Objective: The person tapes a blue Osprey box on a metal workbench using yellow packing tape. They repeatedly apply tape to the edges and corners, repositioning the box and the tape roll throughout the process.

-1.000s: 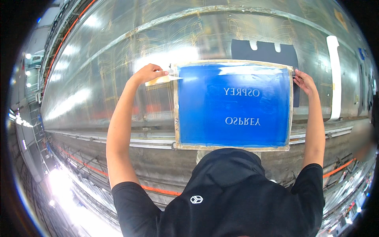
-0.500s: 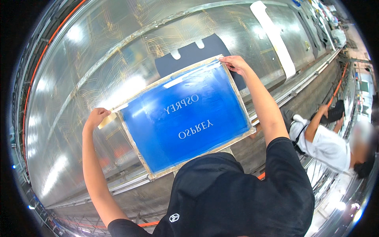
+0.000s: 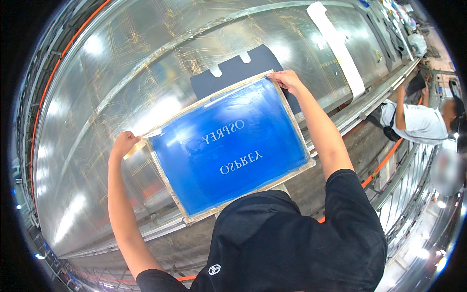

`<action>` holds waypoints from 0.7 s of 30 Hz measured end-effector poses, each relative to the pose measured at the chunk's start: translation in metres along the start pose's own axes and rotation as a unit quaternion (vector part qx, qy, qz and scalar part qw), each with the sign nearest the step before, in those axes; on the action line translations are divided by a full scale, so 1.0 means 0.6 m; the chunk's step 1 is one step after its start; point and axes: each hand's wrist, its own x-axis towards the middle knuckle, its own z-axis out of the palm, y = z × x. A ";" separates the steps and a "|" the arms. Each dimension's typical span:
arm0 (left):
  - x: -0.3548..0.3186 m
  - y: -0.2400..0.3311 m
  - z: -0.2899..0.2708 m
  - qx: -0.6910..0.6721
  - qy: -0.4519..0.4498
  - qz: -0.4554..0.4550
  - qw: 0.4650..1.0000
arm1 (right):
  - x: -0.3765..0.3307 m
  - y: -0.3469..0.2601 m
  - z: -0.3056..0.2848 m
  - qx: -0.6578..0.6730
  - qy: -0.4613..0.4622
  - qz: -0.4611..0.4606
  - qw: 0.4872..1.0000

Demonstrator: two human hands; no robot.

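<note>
A blue screen-printing frame (image 3: 214,190) with a pale, worn border lies tilted in front of me, its near edge close to my body. Two rows of pale mirrored lettering run across its mesh. My left hand (image 3: 127,144) is closed at the far left corner, beside a small tan piece (image 3: 134,150). At the far right corner, my right hand (image 3: 286,80) pinches the border between thumb and fingers. A dark cut panel (image 3: 228,77) with two notches lies on the metal table, partly covered by the frame.
The long metal table (image 3: 116,63) carries yellowish line marks and a pale strip. To the right lies a white band (image 3: 338,51), with dark pieces (image 3: 382,36) farther along. A person in a white shirt (image 3: 418,124) stands at right, holding a dark piece.
The frame has shifted very slightly, and its far edge now sits a little lower over the dark panel. My hands stay at its corners. The person at right has moved farther up the picture.
</note>
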 end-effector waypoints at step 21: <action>-0.011 0.073 0.030 0.199 0.028 -0.094 0.975 | 0.004 -0.001 -0.008 -0.036 -0.012 -0.020 0.999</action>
